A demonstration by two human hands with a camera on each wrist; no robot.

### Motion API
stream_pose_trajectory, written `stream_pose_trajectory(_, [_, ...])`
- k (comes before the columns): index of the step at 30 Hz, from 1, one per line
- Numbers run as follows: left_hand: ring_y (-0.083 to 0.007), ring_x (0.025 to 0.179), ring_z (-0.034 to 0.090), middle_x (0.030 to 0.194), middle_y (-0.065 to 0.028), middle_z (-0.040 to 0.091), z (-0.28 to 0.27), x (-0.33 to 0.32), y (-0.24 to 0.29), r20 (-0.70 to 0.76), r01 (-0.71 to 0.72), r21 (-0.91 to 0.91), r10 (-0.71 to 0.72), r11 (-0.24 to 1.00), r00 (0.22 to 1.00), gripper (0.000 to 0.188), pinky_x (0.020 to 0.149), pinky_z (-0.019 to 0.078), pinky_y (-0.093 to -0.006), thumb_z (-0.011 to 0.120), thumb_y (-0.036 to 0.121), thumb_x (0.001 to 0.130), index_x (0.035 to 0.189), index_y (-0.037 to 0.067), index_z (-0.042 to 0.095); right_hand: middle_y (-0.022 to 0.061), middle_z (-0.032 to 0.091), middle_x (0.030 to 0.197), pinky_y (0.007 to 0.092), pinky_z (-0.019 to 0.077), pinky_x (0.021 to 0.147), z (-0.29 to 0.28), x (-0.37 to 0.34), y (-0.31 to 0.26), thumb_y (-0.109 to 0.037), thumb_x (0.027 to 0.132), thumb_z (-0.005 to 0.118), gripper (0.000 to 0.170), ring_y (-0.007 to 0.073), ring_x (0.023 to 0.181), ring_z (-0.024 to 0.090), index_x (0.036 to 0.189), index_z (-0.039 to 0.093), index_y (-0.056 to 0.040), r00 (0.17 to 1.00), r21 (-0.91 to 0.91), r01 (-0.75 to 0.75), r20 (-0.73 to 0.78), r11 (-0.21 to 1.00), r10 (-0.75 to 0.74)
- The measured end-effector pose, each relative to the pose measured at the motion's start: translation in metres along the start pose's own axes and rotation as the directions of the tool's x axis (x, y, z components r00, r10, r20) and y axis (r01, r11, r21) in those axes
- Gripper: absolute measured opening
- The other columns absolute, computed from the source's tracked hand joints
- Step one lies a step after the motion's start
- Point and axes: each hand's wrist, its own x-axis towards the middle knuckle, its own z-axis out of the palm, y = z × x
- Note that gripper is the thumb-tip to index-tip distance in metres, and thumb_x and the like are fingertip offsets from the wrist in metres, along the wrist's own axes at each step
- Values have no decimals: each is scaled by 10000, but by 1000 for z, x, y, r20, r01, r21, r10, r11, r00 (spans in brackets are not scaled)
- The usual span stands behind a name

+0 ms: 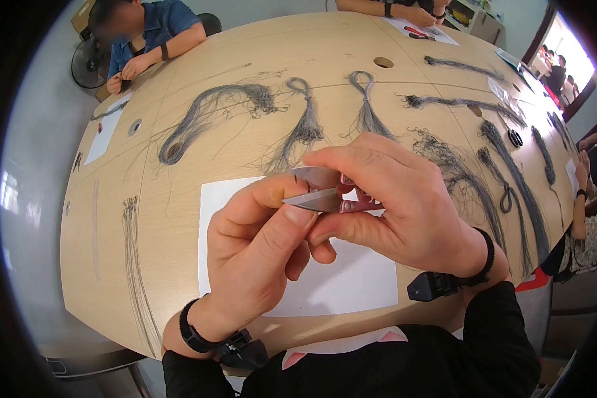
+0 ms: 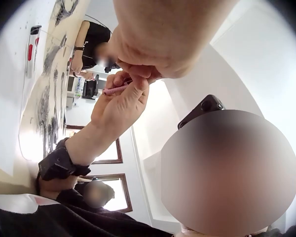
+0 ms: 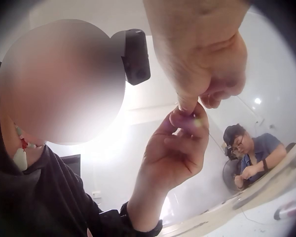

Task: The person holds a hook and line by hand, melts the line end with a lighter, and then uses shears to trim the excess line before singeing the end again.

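Note:
In the head view my right hand [image 1: 408, 199] grips small thread snips [image 1: 318, 200] by their reddish-pink handles, pointed blades apart and aimed left. My left hand [image 1: 252, 245] is curled, thumb and index finger pinching at the blades. A thin dark strand [image 1: 296, 180] shows at the left index fingertip, between the blades; its full shape is too small to tell. Both hands are raised over a white sheet of paper [image 1: 338, 285]. From the left wrist view, the pink handle [image 2: 116, 90] appears in the right hand; the right wrist view hides the snips behind the fingers.
Grey bundles of fine strands lie across the wooden table, including a curved one [image 1: 205, 109] and a looped one [image 1: 305, 119]. Long loose strands [image 1: 132, 259] lie at left. Black-handled scissors [image 1: 515, 137] rest at right. Other people sit around the far edge.

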Motion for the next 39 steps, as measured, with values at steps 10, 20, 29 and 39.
stream_pose_trajectory(10, [-112,577,555,777,-115,568,-4,-2,1,51,25,-60,-22,998,998,165,374,341,-144,446,77,812,958,9,478,64,543,679,236,431,484,-2,0,-4,-210,579,676,409,166,556,523,920,540,-30,1000,-8,1,-14,1000,-1])
stream_pose_trajectory(20, [-116,566,558,760,-115,571,-3,1,-4,34,3,-37,-2,999,999,146,366,341,-140,460,60,800,934,8,487,50,532,633,236,412,471,-5,-1,-3,-184,545,688,384,154,532,517,876,557,-41,1000,8,-23,13,1000,23])
stream_pose_trajectory(29, [-117,559,557,763,-119,569,-3,1,-5,35,-2,-29,3,1000,999,139,363,339,-140,465,66,799,925,14,493,44,518,607,244,400,462,-4,-2,-4,-149,523,692,356,158,517,505,838,563,-43,999,-22,-36,23,999,37])
stream_pose_trajectory(39, [-129,490,520,775,-127,555,1,2,-3,9,3,98,-4,995,1000,91,405,432,-184,452,105,795,829,27,484,37,498,583,235,389,457,-4,-2,-2,-160,509,703,366,145,506,502,829,565,-45,999,-30,27,-29,999,-28])
